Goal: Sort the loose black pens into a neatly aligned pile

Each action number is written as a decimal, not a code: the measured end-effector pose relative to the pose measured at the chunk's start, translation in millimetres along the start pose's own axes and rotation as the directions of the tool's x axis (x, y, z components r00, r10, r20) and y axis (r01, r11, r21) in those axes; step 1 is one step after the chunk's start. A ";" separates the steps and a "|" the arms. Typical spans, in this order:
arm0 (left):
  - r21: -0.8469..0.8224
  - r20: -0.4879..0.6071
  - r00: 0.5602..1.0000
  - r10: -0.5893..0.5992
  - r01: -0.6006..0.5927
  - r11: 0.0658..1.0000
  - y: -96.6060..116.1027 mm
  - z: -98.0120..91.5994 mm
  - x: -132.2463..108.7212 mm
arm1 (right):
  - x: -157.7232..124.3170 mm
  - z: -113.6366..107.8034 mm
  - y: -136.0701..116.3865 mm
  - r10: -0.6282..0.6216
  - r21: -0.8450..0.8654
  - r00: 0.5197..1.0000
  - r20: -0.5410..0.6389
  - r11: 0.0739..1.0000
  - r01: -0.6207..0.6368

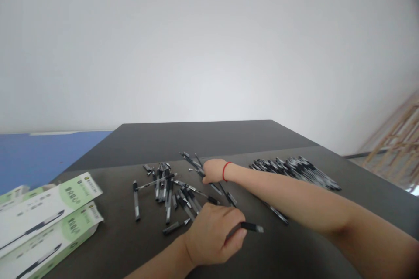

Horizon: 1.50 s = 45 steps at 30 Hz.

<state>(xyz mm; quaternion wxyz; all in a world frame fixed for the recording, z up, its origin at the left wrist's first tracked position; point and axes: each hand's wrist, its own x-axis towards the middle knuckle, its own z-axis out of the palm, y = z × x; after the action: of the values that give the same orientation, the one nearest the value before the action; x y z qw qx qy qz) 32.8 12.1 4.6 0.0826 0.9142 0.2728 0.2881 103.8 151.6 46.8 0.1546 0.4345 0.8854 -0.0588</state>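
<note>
My left hand point(214, 235) is closed round a black pen point(250, 227) whose end sticks out to the right, low over the dark table point(131, 244). My right hand point(213, 170), a red band on its wrist, reaches forward into a loose scatter of black pens and pen parts point(170, 192). Its fingers are curled down onto the pens; what they hold, if anything, is hidden.
A tidy row of black pens point(294, 170) lies at the right of the table. White and green pen boxes point(49, 222) sit at the left edge. A blue surface point(39, 152) and white wall lie beyond; wooden frames point(399, 139) stand far right.
</note>
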 end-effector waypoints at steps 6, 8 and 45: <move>-0.014 -0.004 1.000 -0.018 0.018 1.000 0.0 -2.3 -1.0 | -12.0 0.8 0.0 -0.017 0.201 0.994 -0.106 0.979 0.038; -0.055 -0.018 0.996 -0.082 0.081 0.995 -0.9 -2.5 -1.1 | -22.1 -1.6 10.5 -0.015 0.279 0.986 -0.166 0.958 0.061; -0.250 -0.137 0.822 -0.552 0.511 0.823 -23.6 -3.7 -0.3 | -154.4 -6.8 49.7 -0.292 -0.295 0.582 -0.759 0.951 0.093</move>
<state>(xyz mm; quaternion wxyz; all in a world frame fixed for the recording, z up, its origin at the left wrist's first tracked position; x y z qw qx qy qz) 19.9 31.7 0.3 0.2240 0.7536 0.4941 0.3712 230.1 67.7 104.9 -0.2146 0.2954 0.9037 0.2235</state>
